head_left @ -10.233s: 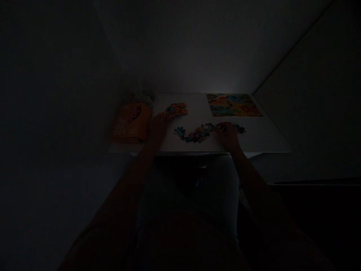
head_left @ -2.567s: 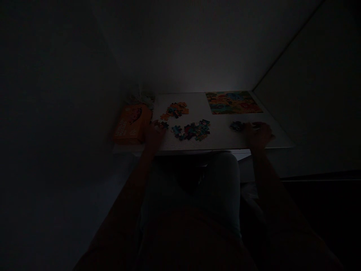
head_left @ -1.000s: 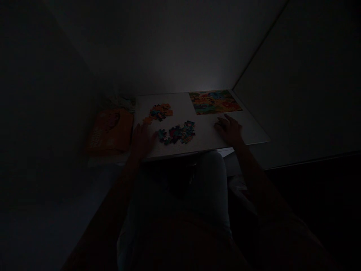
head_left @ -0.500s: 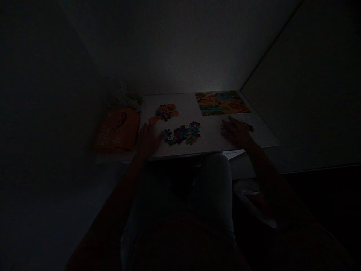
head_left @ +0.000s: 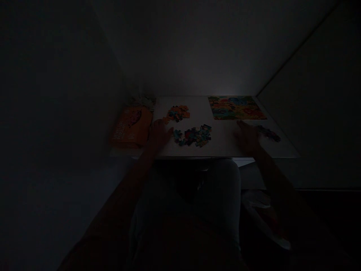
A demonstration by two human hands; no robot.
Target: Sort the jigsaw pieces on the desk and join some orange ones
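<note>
The scene is very dark. My left hand [head_left: 158, 136] rests at the left of the white table, thumb out from the fingers, holding nothing I can see. It lies between an orange package [head_left: 131, 128] and a pile of blue-green jigsaw pieces [head_left: 196, 135]. Just beyond its fingertips is a pile of mostly orange jigsaw pieces [head_left: 179, 113]. My right hand [head_left: 246, 137], partly smeared by motion, is over the table with its fingers apart. Right beside it lies a dark pile of jigsaw pieces [head_left: 269, 133]. Above it is a colourful animal picture sheet [head_left: 237, 108].
The white table [head_left: 183, 151] meets a pale wall [head_left: 191, 56] at the back. Behind the orange package is crumpled clear plastic [head_left: 139, 99]. My legs are under the table's front edge. A bin with a whitish bag liner [head_left: 261, 201] stands on the floor at the right.
The view has shifted, so things sit further right. My right hand has come off the dark pile, which now lies further right on the table. My left hand stays about where it was.
</note>
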